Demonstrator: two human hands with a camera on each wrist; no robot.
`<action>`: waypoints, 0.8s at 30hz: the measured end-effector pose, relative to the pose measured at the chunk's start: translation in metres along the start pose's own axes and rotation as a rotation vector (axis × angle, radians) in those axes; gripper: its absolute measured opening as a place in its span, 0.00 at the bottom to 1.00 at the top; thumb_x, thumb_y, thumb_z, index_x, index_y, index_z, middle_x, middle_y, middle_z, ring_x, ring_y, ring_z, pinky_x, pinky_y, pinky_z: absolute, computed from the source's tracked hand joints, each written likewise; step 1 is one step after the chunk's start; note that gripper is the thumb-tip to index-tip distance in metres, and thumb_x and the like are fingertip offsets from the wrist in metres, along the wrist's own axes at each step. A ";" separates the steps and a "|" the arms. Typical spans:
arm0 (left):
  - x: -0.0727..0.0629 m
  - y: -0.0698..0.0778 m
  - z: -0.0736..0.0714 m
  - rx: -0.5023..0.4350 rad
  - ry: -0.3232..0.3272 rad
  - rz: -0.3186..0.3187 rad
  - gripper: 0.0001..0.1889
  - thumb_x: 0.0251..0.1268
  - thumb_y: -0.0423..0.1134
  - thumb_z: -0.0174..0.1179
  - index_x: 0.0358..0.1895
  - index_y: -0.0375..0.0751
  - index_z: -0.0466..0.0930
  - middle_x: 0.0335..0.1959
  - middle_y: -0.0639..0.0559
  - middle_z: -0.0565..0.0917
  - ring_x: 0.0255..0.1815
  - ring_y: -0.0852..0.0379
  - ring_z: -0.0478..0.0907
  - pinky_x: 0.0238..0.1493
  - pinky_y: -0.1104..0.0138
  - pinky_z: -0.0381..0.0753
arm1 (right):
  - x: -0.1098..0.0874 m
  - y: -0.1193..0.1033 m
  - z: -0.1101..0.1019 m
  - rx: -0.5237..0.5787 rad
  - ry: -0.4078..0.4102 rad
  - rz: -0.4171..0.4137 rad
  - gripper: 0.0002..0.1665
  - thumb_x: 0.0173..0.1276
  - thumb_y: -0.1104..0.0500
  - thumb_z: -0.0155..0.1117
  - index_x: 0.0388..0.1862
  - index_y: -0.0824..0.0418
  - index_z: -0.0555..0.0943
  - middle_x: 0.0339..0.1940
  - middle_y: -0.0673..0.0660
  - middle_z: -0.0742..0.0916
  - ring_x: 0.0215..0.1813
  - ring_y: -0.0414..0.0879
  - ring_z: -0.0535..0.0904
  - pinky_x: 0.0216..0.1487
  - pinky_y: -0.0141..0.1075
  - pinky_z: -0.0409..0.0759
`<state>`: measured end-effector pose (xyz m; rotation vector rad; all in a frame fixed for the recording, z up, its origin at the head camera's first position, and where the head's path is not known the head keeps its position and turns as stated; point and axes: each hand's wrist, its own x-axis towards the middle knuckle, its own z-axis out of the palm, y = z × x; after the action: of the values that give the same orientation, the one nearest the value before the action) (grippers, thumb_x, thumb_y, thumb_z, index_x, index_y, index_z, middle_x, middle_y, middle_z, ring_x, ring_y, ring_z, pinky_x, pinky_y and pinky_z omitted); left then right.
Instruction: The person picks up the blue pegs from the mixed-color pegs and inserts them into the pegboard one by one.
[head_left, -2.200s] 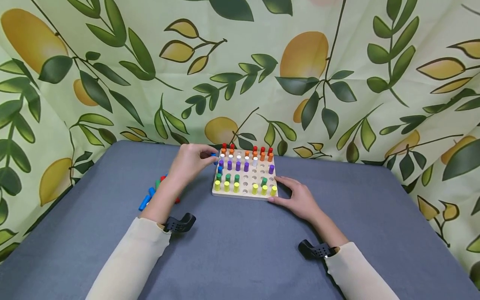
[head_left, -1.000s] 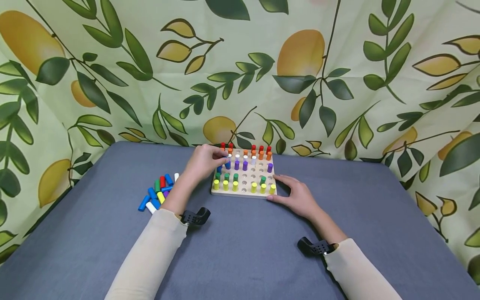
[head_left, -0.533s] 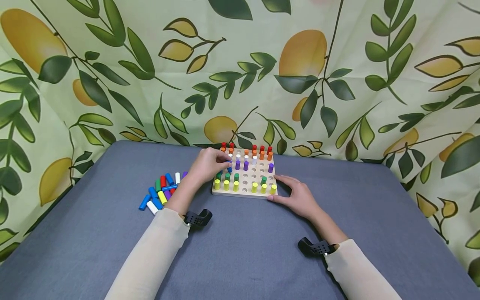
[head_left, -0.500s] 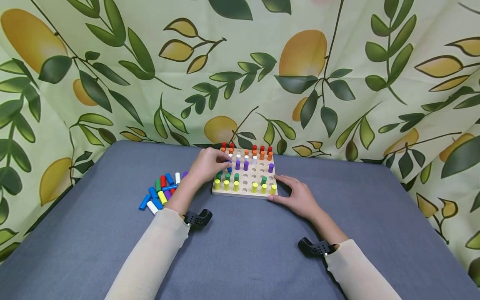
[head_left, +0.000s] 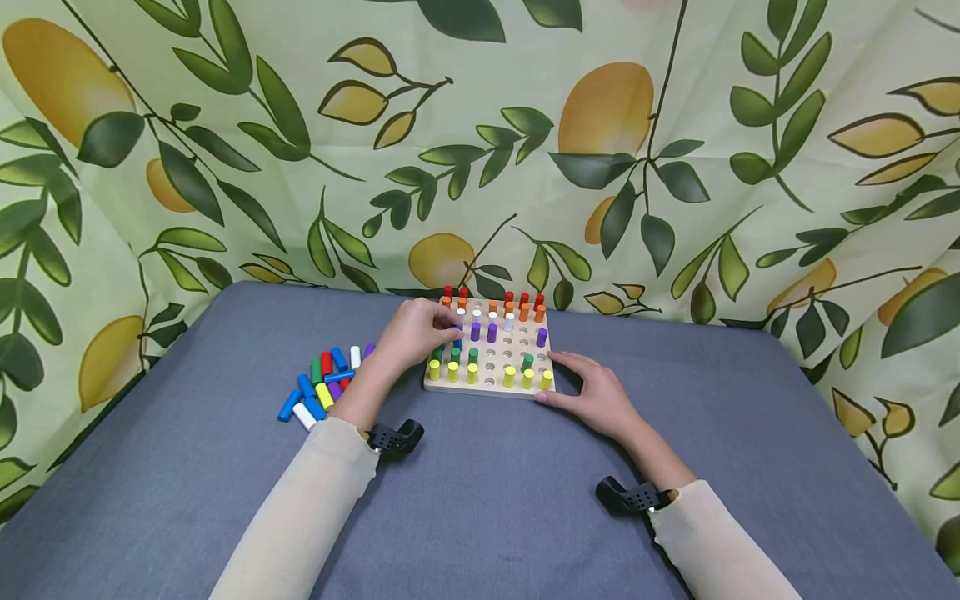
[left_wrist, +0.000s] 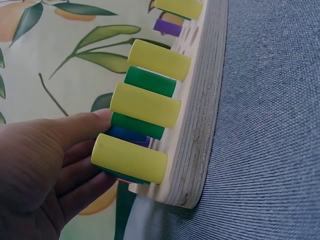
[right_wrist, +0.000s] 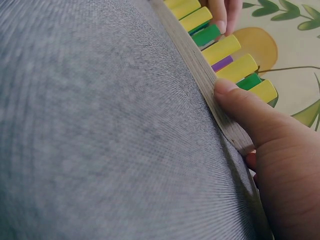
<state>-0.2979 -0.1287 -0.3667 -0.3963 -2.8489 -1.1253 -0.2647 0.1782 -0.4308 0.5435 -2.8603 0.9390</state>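
Observation:
A wooden pegboard (head_left: 487, 392) lies on the table with rows of upright pegs: red at the back, then orange, white, purple, green and yellow (head_left: 472, 374) in front. My left hand (head_left: 412, 335) reaches over the board's left side, its thumb and fingertips pinching a blue peg (head_left: 457, 340) low over the board. In the left wrist view that blue peg (left_wrist: 126, 135) is mostly hidden behind green and yellow pegs. My right hand (head_left: 596, 397) grips the board's near right corner, thumb (right_wrist: 226, 86) on the front edge and fingers along the right side.
Left of the board, loose pegs lie in a pile, among them a yellow peg (head_left: 324, 396), a white peg (head_left: 304, 416) and a blue peg (head_left: 288, 406), partly behind my left forearm. A fruit-patterned cloth (head_left: 480, 192) hangs behind the grey-blue table cover (head_left: 510, 500).
My left hand has carried the blue peg from the board's left edge rightward and lowered it among the left columns. The loose pile has come into view. My right hand stays at the corner.

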 end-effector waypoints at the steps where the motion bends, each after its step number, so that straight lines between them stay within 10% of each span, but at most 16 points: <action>1: 0.000 0.000 0.000 0.002 -0.001 0.003 0.10 0.66 0.38 0.69 0.47 0.40 0.90 0.41 0.48 0.90 0.40 0.55 0.83 0.46 0.61 0.82 | 0.000 0.000 0.000 0.001 0.001 0.000 0.46 0.59 0.36 0.74 0.73 0.53 0.74 0.72 0.62 0.78 0.76 0.62 0.70 0.74 0.62 0.65; 24: 0.001 -0.006 0.003 0.038 -0.043 -0.002 0.10 0.65 0.40 0.69 0.46 0.41 0.91 0.42 0.48 0.91 0.47 0.53 0.85 0.53 0.58 0.83 | 0.000 0.001 0.001 -0.003 -0.009 0.010 0.47 0.58 0.35 0.74 0.73 0.52 0.74 0.72 0.62 0.78 0.76 0.62 0.69 0.74 0.62 0.65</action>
<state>-0.3007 -0.1308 -0.3729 -0.4200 -2.9034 -1.0743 -0.2647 0.1789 -0.4321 0.5347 -2.8750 0.9361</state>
